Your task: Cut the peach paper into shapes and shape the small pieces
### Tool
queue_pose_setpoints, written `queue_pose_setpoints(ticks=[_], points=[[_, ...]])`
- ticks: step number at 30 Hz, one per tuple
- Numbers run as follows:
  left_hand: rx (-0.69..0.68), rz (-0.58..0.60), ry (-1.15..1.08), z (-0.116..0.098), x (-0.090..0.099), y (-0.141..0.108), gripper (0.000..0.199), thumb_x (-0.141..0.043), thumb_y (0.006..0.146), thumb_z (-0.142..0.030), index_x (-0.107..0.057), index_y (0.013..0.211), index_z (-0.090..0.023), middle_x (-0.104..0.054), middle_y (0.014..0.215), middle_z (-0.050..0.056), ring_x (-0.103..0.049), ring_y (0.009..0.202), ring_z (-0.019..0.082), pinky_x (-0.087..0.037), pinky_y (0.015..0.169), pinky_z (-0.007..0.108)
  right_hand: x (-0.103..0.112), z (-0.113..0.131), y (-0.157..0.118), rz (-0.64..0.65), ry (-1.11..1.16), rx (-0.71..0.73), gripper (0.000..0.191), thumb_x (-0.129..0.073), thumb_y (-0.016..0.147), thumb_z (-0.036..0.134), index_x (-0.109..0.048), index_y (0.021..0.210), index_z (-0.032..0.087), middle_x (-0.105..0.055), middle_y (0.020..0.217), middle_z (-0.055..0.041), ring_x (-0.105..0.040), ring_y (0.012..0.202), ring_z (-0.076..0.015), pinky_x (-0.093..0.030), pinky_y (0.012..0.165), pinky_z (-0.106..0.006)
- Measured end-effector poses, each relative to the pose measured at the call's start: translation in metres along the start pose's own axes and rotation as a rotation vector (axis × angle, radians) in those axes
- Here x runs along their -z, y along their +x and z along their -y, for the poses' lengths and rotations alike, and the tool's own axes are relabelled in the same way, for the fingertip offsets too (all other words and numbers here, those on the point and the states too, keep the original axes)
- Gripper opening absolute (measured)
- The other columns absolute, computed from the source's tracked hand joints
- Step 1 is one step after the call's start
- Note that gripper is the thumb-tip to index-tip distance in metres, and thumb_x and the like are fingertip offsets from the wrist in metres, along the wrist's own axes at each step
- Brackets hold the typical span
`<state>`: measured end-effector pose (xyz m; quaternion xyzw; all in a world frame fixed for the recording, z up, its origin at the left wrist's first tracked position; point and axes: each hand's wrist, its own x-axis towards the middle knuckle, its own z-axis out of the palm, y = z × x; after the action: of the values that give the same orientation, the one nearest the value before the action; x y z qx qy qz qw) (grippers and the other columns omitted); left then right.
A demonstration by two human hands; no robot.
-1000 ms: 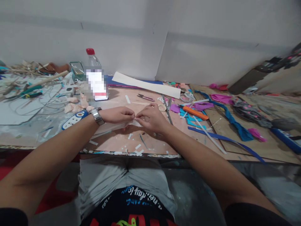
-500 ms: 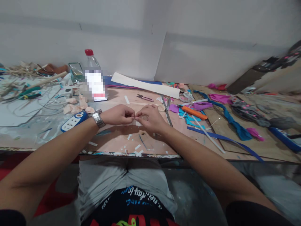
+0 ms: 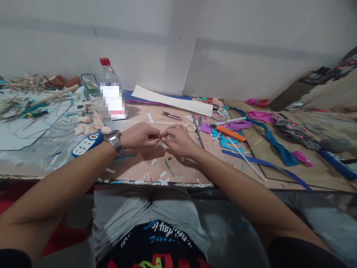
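Note:
Over the middle of the table, my left hand (image 3: pixel 141 136) and my right hand (image 3: pixel 178 140) meet at the fingertips. Both are closed in a pinch around something small and pale, mostly hidden by the fingers. A bit of whitish material (image 3: pixel 164 144) shows below the right fingers. Just right of my right hand lies a roll of tape (image 3: pixel 191 128). Small pink-handled snips (image 3: pixel 172 115) rest behind the hands. White paper scraps (image 3: pixel 163 174) are scattered in front of them.
A blue-and-white power strip (image 3: pixel 87 144) lies by my left wrist. Behind it stand a red-capped bottle (image 3: pixel 105 62) and a lit phone (image 3: pixel 113 100). To the right are an orange cutter (image 3: pixel 230 133), a metal ruler (image 3: pixel 197 130), a blue strip (image 3: pixel 270 167) and coloured paper (image 3: pixel 261 117).
The fingers have shifted slightly where they meet, and more of the whitish material shows under my right hand. Objects on the table have stayed put.

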<state>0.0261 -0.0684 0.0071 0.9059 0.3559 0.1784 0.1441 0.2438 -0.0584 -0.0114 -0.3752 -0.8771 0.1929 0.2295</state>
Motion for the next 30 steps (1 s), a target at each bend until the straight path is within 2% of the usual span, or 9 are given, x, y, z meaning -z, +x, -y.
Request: queue_pose_setpoints(ticks=[3,7,14,24,30], points=[[0.020,0.016,-0.008,0.001,0.001,0.000,0.025,-0.055,0.093,-0.031,-0.069,0.078,-0.016,-0.061,0.061,-0.001,-0.047,0.056,0.010,-0.030,0.059,0.025,0.002,0.001,-0.001,-0.006,-0.028,0.008,0.013,-0.064,0.093,0.028,-0.074,0.095,0.021,-0.075,0.102,-0.0076,-0.059,0.112,-0.0270,-0.025,0.107,-0.050],[0.027,0.042,-0.019,0.001,0.003,0.000,0.030,-0.053,0.096,-0.035,-0.071,0.082,-0.015,-0.063,0.063,0.000,-0.049,0.057,0.011,-0.031,0.060,0.025,0.004,0.001,-0.001,0.001,-0.019,0.025,0.012,-0.063,0.093,0.025,-0.074,0.094,0.020,-0.074,0.101,-0.0078,-0.059,0.112,-0.0266,-0.027,0.106,-0.049],[0.084,0.192,-0.189,0.005,0.008,-0.002,0.040,-0.051,0.099,-0.046,-0.072,0.086,-0.014,-0.069,0.073,0.003,-0.054,0.062,0.012,-0.035,0.061,0.025,0.002,-0.003,-0.001,-0.026,0.012,-0.005,0.009,-0.065,0.088,0.024,-0.074,0.088,0.021,-0.074,0.097,-0.0063,-0.061,0.108,-0.0261,-0.031,0.104,-0.048],[0.118,0.303,-0.177,0.005,0.015,-0.001,0.041,-0.051,0.098,-0.047,-0.073,0.085,-0.015,-0.064,0.066,0.000,-0.050,0.059,0.011,-0.034,0.059,0.023,0.002,-0.002,-0.001,-0.013,0.026,0.012,0.010,-0.067,0.085,0.025,-0.076,0.084,0.020,-0.075,0.094,-0.0065,-0.064,0.103,-0.0256,-0.033,0.101,-0.045],[0.181,0.328,-0.179,0.005,0.014,-0.002,0.040,-0.052,0.097,-0.047,-0.072,0.085,-0.015,-0.062,0.067,0.000,-0.049,0.059,0.012,-0.033,0.057,0.023,0.001,-0.005,-0.001,0.012,0.010,0.089,0.014,-0.066,0.085,0.029,-0.075,0.080,0.020,-0.075,0.084,-0.0049,-0.064,0.091,-0.0232,-0.032,0.100,-0.044]])
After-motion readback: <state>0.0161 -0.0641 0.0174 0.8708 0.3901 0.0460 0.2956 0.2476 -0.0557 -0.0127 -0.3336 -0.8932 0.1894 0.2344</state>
